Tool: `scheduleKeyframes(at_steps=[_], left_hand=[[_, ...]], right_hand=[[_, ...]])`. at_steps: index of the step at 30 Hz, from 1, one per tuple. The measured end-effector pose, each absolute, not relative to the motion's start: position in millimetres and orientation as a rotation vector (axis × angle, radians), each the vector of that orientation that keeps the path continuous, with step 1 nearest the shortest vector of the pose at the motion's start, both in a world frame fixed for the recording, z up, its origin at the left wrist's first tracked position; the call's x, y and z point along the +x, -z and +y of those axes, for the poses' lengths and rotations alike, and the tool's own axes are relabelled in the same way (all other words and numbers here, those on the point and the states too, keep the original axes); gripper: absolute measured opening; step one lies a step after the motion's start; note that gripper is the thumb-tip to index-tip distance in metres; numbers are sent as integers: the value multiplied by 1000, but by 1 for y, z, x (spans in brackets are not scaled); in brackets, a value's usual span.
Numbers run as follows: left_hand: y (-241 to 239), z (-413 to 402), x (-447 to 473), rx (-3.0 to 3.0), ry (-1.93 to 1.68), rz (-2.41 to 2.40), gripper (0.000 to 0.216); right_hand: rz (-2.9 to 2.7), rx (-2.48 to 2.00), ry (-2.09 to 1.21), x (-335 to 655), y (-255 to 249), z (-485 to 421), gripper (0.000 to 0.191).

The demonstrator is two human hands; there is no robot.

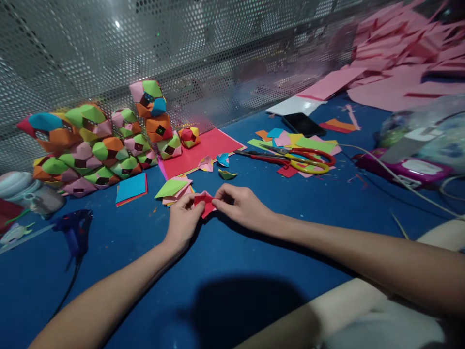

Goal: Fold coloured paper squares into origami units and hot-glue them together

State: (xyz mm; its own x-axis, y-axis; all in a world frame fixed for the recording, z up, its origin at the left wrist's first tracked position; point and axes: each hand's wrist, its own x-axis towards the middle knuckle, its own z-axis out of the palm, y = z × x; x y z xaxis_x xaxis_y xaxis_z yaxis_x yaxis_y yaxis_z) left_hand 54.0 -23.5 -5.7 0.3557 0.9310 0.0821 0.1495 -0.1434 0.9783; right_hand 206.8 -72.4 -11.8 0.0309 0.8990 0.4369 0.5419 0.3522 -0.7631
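Between my two hands is a small red piece of folded paper (pixel 206 205), just above the blue table. My left hand (pixel 182 220) pinches its left side, thumb on top. On the right side, my right hand (pixel 242 206) grips it between thumb and fingertips. Just behind my left hand lies a pile of folded paper pieces (pixel 174 188), green and pink on top. Small folded pieces in pink (pixel 206 164), blue (pixel 223 159) and yellow-green (pixel 227 174) rest a little farther back. A stack of square paper, blue on top (pixel 131 188), lies to the left.
Colourful origami balls (pixel 109 150) are stacked against the perforated metal panel (pixel 203 58). A blue glue gun (pixel 75 232) lies at left. Two pairs of scissors (pixel 305 160) rest on paper scraps, near a black phone (pixel 303 125). Pink paper (pixel 399 63) is heaped at far right.
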Motion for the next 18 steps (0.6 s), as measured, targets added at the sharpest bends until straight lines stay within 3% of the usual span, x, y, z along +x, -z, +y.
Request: scheduleKeyframes(at_steps=[11, 18], left_hand=[[11, -22, 54, 1620, -888, 1022, 15], [14, -23, 55, 1409, -971, 996, 14]], right_hand=[[-1848, -1474, -242, 215, 16, -73, 13], [-1473, -1356, -677, 217, 1, -69, 25]])
